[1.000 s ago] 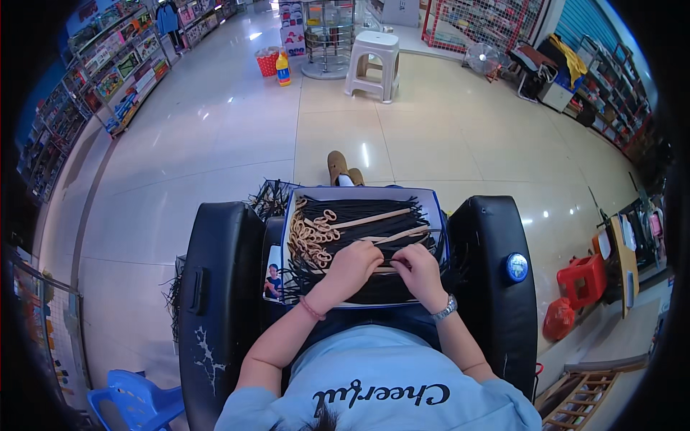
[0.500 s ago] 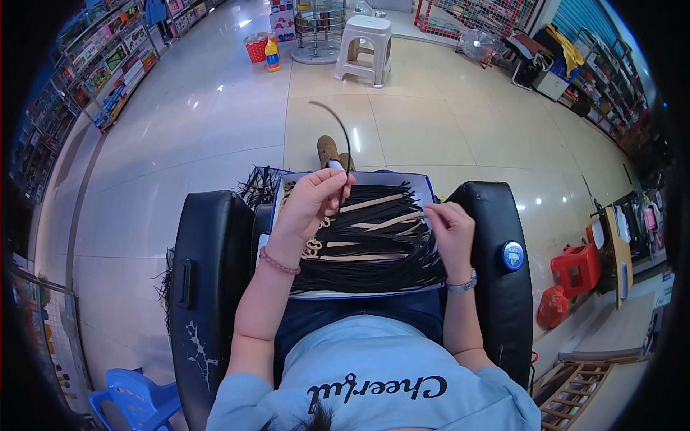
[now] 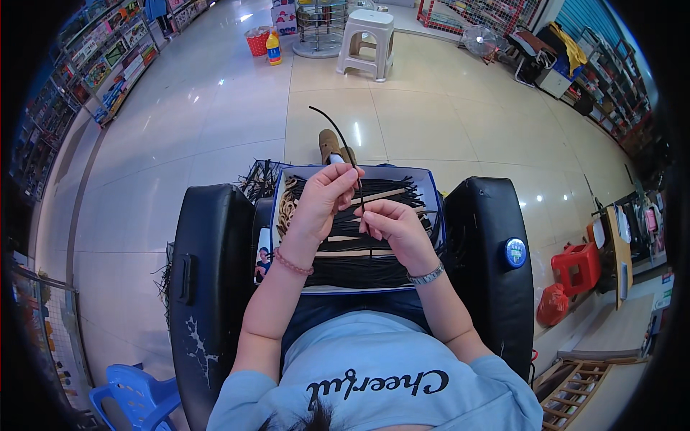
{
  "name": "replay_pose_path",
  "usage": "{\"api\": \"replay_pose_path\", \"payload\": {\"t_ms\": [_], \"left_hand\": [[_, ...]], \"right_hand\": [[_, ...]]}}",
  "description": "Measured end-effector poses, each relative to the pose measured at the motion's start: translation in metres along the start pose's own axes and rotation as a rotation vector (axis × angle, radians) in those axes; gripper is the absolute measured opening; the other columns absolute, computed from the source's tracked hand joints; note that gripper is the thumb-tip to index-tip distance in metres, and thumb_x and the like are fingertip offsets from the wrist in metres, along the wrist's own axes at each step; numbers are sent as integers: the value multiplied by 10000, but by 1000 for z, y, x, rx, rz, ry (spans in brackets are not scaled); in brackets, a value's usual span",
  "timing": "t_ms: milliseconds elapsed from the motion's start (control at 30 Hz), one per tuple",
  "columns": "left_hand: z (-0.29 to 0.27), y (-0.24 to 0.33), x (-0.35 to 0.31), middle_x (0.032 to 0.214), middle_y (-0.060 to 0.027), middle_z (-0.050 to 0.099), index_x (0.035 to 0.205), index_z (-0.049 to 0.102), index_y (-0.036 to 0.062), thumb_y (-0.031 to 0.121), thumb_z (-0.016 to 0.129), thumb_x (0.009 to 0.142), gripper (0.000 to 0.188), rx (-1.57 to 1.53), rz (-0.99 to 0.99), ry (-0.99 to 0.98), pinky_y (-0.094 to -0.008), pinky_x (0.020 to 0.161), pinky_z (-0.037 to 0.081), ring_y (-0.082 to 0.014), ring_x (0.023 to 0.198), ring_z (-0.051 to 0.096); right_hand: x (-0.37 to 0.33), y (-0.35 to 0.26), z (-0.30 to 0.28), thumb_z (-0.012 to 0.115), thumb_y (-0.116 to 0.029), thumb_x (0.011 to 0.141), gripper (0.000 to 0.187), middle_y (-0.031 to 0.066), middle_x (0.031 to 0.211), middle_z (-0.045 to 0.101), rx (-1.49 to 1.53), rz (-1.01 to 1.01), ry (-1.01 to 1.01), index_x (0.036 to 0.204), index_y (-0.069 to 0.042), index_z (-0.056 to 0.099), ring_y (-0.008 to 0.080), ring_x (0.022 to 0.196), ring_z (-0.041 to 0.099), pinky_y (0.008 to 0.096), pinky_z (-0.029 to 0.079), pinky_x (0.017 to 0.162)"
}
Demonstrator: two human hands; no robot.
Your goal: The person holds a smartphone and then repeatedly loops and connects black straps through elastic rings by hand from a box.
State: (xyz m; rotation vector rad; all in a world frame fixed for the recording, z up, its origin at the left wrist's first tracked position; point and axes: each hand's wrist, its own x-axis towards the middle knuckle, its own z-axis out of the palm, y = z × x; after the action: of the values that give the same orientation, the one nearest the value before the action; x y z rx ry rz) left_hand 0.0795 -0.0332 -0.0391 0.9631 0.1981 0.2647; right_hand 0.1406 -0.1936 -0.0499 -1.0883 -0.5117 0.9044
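The left hand (image 3: 325,195) pinches a thin black flexible strip (image 3: 343,147) between fingertips, the strip's free end arching up and away beyond the grip. The right hand (image 3: 394,228) clasps the strip's lower end just below. Both hover above a blue-rimmed shallow cardboard box (image 3: 430,188) of black strips on the lap.

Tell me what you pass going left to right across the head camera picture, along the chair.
Left black armrest → left hand → black strip → right hand → right black armrest → small red stool.
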Motion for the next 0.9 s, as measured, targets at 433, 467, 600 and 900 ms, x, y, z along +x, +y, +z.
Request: {"api": "replay_pose_path", "payload": {"t_ms": [433, 467, 600, 900], "left_hand": [[12, -28, -21, 815, -13, 613, 951, 617, 17, 53, 605, 841, 116, 354, 206, -10, -199, 540, 413, -57, 619, 514], [10, -32, -22, 807, -11, 608, 943, 617, 16, 40, 617, 829, 117, 348, 269, 8, -215, 545, 424, -70, 619, 519], [21, -23, -29, 758, -22, 579, 884, 617, 9, 8, 634, 798, 87, 998, 593, 214, -251, 567, 450, -108, 639, 541], [20, -14, -21, 725, -37, 565, 846, 611, 0, 9, 646, 785, 71, 1454, 989, 67, -264, 536, 453, -114, 594, 535]], "right_hand": [[-7, -2, -4, 640, -60, 830, 126, 18, 846, 634, -182, -114, 81, 926, 20, 626, 54, 739, 574, 181, 465, 683], [-7, -1, -3, 640, -60, 830, 126, 18, 846, 634, -181, -109, 72, 926, 20, 626, 54, 739, 574, 181, 465, 683], [-7, -2, -9, 645, -37, 806, 96, 20, 795, 627, -341, -195, 199, 891, 3, 627, 88, 689, 579, 201, 470, 633], [-3, -26, -10, 679, 26, 724, 108, 65, 714, 583, -1323, -857, 273, 818, 6, 630, 144, 583, 561, 221, 442, 508]]}}
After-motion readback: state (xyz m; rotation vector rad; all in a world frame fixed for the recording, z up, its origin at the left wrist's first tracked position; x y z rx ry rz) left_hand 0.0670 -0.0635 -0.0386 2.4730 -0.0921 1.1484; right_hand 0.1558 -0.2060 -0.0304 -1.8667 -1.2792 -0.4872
